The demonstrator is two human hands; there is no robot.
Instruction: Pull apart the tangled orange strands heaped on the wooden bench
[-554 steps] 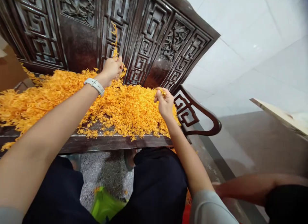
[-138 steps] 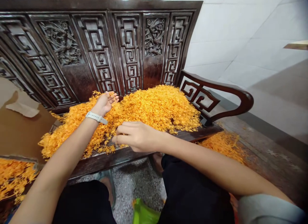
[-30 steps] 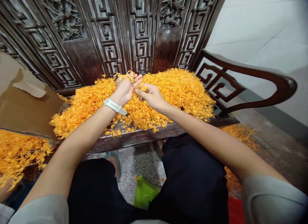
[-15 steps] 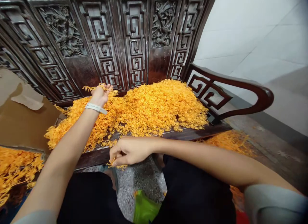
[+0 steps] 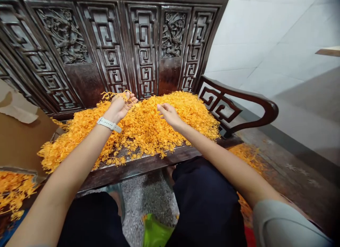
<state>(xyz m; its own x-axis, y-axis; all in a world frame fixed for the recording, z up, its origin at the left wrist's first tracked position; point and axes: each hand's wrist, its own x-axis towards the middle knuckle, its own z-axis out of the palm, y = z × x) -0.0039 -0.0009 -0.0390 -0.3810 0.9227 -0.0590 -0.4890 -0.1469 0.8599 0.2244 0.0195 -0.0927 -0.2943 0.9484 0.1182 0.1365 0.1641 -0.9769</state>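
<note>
Orange plastic pieces with thin curly strands lie in a wide pile [image 5: 151, 128] on the dark wooden bench seat [image 5: 143, 164]. Above the left part of the pile, my left hand [image 5: 120, 104] holds a few orange pieces, palm partly up, with strands hanging over the wrist side and fingers. A pale band [image 5: 109, 124] is round that wrist. My right hand [image 5: 169, 115] is over the middle of the pile, to the right of my left hand, its fingers apart and nothing visible in them.
A cardboard box [image 5: 21, 137] stands at the left, with more orange pieces [image 5: 16, 194] below it. The bench's carved armrest [image 5: 239, 95] curves out at the right. Orange pieces [image 5: 247, 156] also lie beyond the bench, and a green object [image 5: 156, 232] is on the floor.
My right hand has moved up from the bench's front edge to over the pile, and the piece it pinched no longer shows in it. The view has shifted slightly; my left hand still holds pieces.
</note>
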